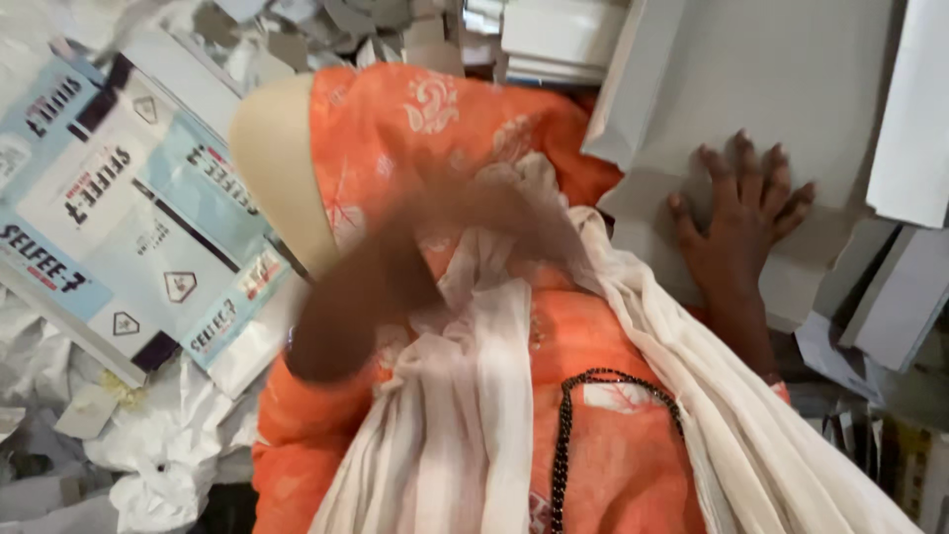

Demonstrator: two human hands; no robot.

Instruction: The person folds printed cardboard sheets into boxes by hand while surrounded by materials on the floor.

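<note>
Right hand (741,222) pressed flat on grey cardboard sheet (771,89), fingers (746,163) spread open, left hand (415,247) blurred, grip unreadable

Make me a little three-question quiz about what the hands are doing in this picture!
1. True or false: the right hand lies flat, fingers spread, on a grey cardboard sheet.
2. Which hand is blurred in the picture? A) left hand B) right hand
3. Fill in: the printed flat cartons on the left are white and light ____.

Key: 1 true; 2 A; 3 blue
</note>
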